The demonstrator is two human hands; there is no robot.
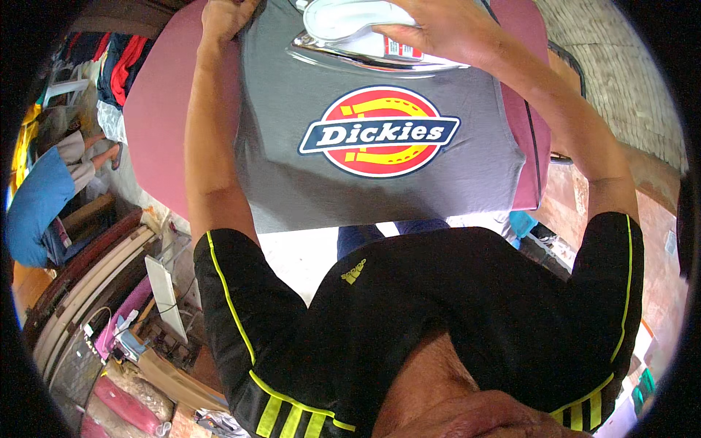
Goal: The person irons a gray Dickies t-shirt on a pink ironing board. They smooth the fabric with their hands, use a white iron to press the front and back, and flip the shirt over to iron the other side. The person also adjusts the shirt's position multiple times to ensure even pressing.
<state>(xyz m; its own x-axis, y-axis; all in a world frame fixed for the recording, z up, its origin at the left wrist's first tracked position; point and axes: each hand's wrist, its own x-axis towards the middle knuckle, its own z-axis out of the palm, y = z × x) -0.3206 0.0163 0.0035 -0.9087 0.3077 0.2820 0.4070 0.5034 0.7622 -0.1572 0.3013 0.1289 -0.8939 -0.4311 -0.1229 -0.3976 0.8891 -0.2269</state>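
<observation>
Sleeves (237,292) of black cloth with yellow piping cover the upper arms, part of a black top (445,292) that fills the lower middle of the view. Beyond it, dark blue trousers (355,241) show under the near edge of a gray garment. That garment (277,186) lies spread over a pink surface (164,131), which shows past the cloth at left and right. Its printed emblem (380,131), a red oval with a yellow horseshoe and a dark blue banner, faces up in the middle of the cloth.

Farther up, just beyond the emblem, an iron (358,51) sits over the garment, white above and shiny metal below, its narrow end toward the left. The right hand (442,33) has its grip wrapped on the iron from the right, with the fingers partly cut off by the upper edge. The left hand (226,18) is at the garment's far left edge, apart from the iron; it runs out of view, so I cannot tell whether its grip is pinching the cloth.

Off to the left are a pink bundle (128,405), a pale panel (166,299), another person (36,204) in blue and beige, and red cloth (130,69). A woven mat (621,73) lies at far right.
</observation>
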